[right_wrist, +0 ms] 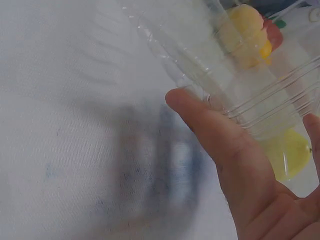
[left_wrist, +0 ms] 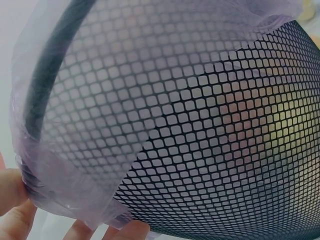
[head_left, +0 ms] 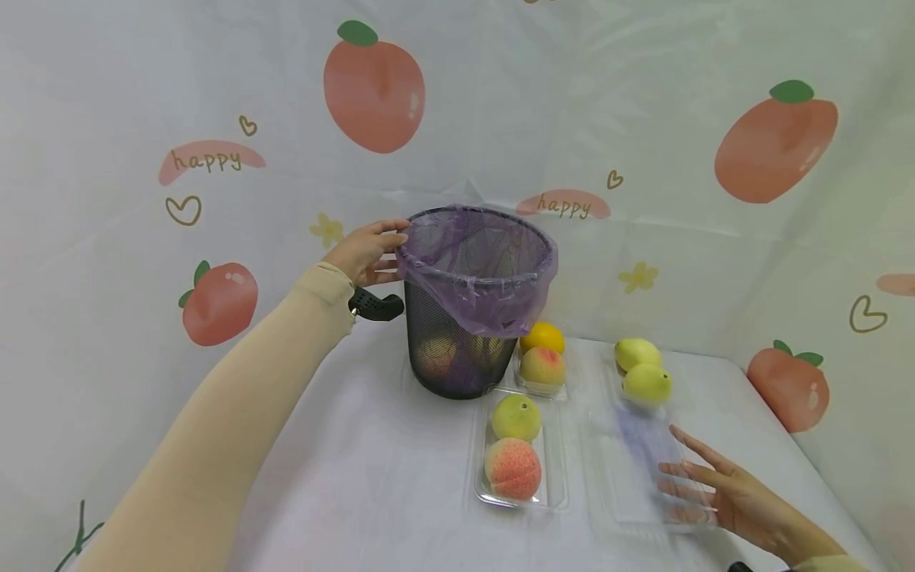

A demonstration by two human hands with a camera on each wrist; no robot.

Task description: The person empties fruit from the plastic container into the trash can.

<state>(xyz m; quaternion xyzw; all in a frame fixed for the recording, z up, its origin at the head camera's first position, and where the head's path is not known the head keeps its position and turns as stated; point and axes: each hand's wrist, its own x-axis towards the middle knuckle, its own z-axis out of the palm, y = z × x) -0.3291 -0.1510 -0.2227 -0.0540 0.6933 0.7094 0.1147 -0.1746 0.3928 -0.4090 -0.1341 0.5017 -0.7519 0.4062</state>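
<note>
The left hand (head_left: 366, 252) curls its fingers (left_wrist: 15, 220) round the rim of the black mesh bin (head_left: 457, 349), pinching the purple liner (head_left: 477, 270) folded over it. The bin stands at the back of the worktop (head_left: 372, 477), fruit dimly showing through its mesh. The right hand (head_left: 736, 496) lies open, fingers (head_left: 696, 475) straight, on a clear plastic tray (head_left: 629, 477) holding two yellow fruits (head_left: 643, 372) at its far end. Between bin and tray sit two more clear trays (head_left: 554, 477), each with two fruits.
</note>
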